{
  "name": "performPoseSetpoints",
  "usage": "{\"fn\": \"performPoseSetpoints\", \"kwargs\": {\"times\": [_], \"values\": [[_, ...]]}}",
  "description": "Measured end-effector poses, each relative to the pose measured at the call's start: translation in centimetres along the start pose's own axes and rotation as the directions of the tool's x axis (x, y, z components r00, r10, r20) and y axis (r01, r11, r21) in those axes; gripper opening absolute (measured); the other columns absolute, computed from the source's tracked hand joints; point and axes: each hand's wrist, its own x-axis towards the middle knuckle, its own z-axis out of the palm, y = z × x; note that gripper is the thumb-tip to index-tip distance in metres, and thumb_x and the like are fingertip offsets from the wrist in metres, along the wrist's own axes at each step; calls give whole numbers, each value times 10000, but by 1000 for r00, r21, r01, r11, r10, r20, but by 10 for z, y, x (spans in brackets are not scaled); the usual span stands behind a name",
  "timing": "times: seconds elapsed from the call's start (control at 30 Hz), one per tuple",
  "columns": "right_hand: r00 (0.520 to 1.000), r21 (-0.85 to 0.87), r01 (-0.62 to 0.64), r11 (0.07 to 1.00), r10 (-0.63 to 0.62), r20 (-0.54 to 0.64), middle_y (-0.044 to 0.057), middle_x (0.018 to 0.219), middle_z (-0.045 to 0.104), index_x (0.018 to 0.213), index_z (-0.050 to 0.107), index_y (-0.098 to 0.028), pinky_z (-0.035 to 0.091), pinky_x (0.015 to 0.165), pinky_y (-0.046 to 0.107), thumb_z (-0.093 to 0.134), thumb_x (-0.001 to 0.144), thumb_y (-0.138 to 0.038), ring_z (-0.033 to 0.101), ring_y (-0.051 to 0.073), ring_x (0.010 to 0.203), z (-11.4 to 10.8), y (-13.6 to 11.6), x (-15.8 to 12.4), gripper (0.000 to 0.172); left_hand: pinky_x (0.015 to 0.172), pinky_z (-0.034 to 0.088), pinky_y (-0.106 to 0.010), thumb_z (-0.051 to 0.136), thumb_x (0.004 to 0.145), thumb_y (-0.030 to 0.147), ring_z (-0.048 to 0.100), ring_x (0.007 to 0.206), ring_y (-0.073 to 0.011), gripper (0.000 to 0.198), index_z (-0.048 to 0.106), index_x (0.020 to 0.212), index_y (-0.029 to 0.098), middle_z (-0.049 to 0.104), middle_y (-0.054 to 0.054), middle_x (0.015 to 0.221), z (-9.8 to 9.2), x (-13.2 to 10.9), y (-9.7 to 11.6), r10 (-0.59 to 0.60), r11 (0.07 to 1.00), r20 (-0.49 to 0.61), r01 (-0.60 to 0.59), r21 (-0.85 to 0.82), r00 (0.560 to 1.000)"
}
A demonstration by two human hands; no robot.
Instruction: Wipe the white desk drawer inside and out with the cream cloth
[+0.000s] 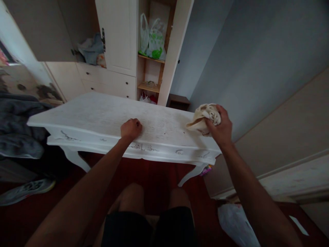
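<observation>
A crumpled cream cloth (205, 115) is bunched up in my right hand (222, 127), over the right end of a white desk (102, 108). My fingers wrap round its right side, and part of the cloth hangs to the left. Near the front edge, my left hand (131, 128) rests on the desktop, curled into a fist; whether anything is inside it is hidden. Grey smudges mark the top, and a few small dark specks lie between my hands. Carved ornaments decorate the desk's front.
Behind the desk stands a wardrobe (119, 41) with open doors, a plastic bag (155, 41) on its shelf. Grey clothing (19, 127) is piled at left above a shoe (28, 190). A white bag (236, 223) lies on the floor at right, beside the wall.
</observation>
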Motion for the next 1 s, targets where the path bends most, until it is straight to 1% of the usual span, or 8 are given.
{"fn": "performPoseSetpoints", "kwargs": {"times": [0.1,0.2,0.33,0.5,0.6,0.77,0.87,1.0], "values": [[963,18,32,999,-35,266,165,1524,527,1509,458,-183,365,1175,514,662,850,-564,510,335,1383,39,29,1,788,832,536,-385,427,927,339,708,1025,-314,376,741,1077,198,748,-142,1140,0,0,0,2,1000,2,-2,-3,1000],[851,-44,29,999,-1,525,207,1543,504,1567,372,-154,292,1191,609,639,854,-628,473,363,1426,68,47,-20,897,832,532,-368,424,932,338,708,1032,-302,375,739,1086,203,748,-144,1147,-1,0,0,-10,1000,14,10,-3,1000],[767,-169,124,978,14,641,151,1590,464,1515,487,-254,117,1216,687,612,900,-626,331,358,1526,80,53,-42,730,841,529,-363,425,933,335,705,1044,-296,374,736,1091,202,745,-145,1149,-2,0,0,-8,1000,22,8,-6,1000],[716,-106,117,988,-10,698,108,1571,499,1457,571,-295,222,1228,622,570,915,-665,375,331,1510,73,55,-33,656,837,528,-380,414,936,330,709,1027,-306,382,739,1084,193,745,-152,1142,-3,-2,1,-14,1000,17,14,-11,1000],[777,0,18,1000,-14,629,107,1543,536,1413,611,-274,254,1233,582,500,929,-709,411,309,1492,66,60,-22,660,835,525,-383,411,939,329,709,1031,-311,385,738,1087,190,748,-150,1135,-4,-2,2,-14,1000,17,14,-12,1000],[959,182,-165,969,114,260,137,1297,700,1175,712,-208,424,1137,493,441,952,-703,623,267,1242,52,84,-14,607,838,525,-387,416,937,325,704,1042,-313,383,735,1101,190,741,-153,1152,-6,-3,3,-16,1000,25,16,3,1000],[939,231,-331,915,296,174,100,1084,740,956,724,-199,497,1046,453,678,847,-568,670,238,1069,46,106,-15,388,834,525,-384,403,943,331,705,1036,-309,390,734,1097,194,742,-153,1153,-6,-3,2,-24,1000,24,23,14,999],[791,335,-592,733,609,67,13,914,714,828,693,-186,547,947,343,836,589,-128,675,157,913,40,133,-21,286,817,521,-380,404,940,334,707,1029,-310,384,739,1069,201,750,-149,1136,-6,-2,2,-27,1000,25,27,11,999]]}}
